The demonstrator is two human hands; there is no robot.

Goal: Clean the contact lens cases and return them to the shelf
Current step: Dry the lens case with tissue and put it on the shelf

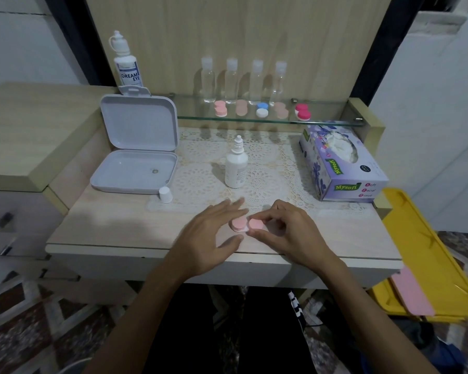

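A pink contact lens case (245, 224) with two round caps lies on the desk near its front edge. My right hand (287, 230) pinches the case's right cap between thumb and fingers. My left hand (211, 233) lies beside the left cap with fingers straight and spread, thumb and index around it without gripping. On the glass shelf (322, 120) sit several more cases: a pink one (220, 108), two peach ones (241, 107) (281, 110), a blue and white one (262, 109) and a red one (302, 111).
An uncapped solution bottle (236, 164) stands on the lace mat, its white cap (165, 194) to the left. An open grey box (135, 147) sits at left, a tissue box (341, 160) at right. A Dream Eye bottle (125, 63) and several clear bottles (231, 81) stand behind.
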